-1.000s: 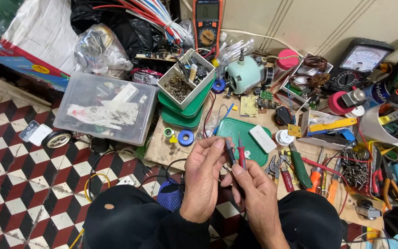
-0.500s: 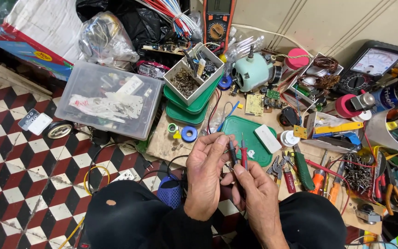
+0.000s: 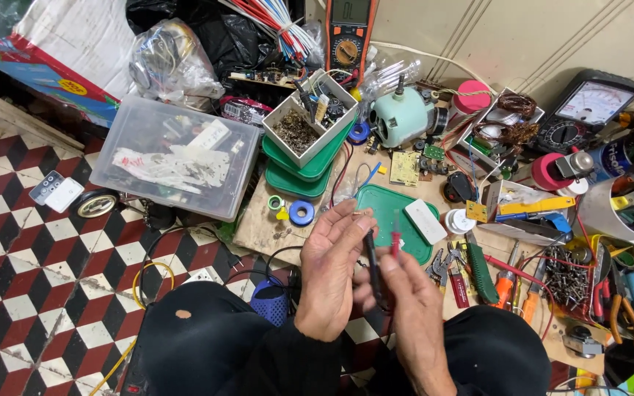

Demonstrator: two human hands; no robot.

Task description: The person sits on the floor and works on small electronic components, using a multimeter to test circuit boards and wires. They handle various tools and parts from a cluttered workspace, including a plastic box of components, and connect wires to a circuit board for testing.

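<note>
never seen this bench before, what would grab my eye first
First the two hands at bottom centre: the left hand and right hand hold a black probe and a red probe together over the green tray. Behind them a pale green motor stands at top centre, and a clear plastic box sits to the left on the chequered floor.

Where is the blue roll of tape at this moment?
In the head view, the blue roll of tape lies flat on the wooden board, just left of the left hand, below the stacked green trays.
</note>
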